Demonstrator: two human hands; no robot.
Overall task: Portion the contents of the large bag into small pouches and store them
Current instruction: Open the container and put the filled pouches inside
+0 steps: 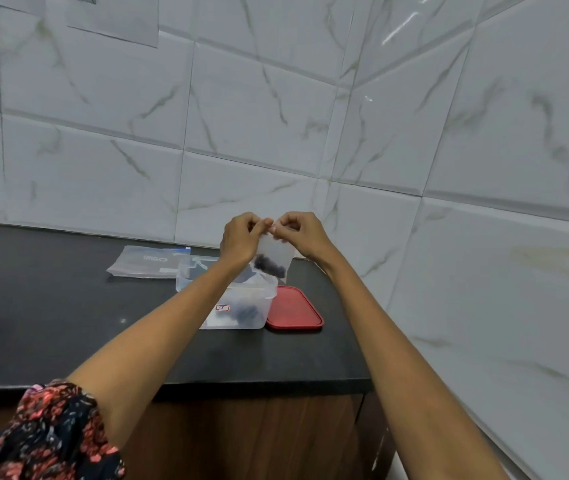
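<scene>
Both hands are holding a small pouch (275,256) up in the air above a clear plastic container (238,306) that is sitting on the dark table (68,306). The left hand (240,239) and the right hand (302,235) are meeting at the pouch's top edge, fingers curled and pinching it between thumb and fingertips, which looks like the seal being pressed closed, though the strip itself is too small to make out. A clump of dark pieces (269,265) is lying in the bottom of the pouch, so this portion appears to be filled already and waiting only to be sealed. Inside the container more dark contents (246,311) are showing through the wall, seemingly one or more pouches stored there, but how many I cannot tell. The container's red lid (293,308) is lying flat on the table just beside it on the right, so the box is not yet closed. Behind the container the large bag (150,261) is lying flat and looks nearly empty, suggesting the portioning is well advanced: sealing this pouch, dropping it in and fitting the lid seem to be what remains.
</scene>
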